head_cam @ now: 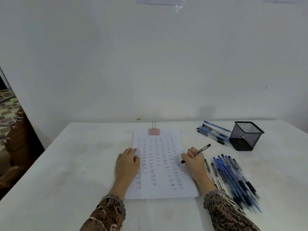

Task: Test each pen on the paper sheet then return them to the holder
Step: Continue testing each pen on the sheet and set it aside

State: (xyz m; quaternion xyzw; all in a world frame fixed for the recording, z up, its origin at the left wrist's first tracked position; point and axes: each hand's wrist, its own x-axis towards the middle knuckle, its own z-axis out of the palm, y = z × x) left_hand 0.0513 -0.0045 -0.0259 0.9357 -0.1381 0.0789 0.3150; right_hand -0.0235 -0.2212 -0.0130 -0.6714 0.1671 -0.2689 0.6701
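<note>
A white paper sheet (160, 191) lies on the table, covered with several columns of the handwritten word "Test". My left hand (127, 161) rests flat on the sheet's left edge. My right hand (194, 160) grips a dark pen (200, 150) with its tip down on the paper at the right side. A black mesh pen holder (245, 135) stands at the back right, with no pens showing above its rim.
A pink binder clip (154, 131) holds the sheet's top edge. Several blue pens (233, 177) lie in a pile right of my right wrist. Another small group of pens (212, 132) lies left of the holder. A white wall rises behind the table (66, 164).
</note>
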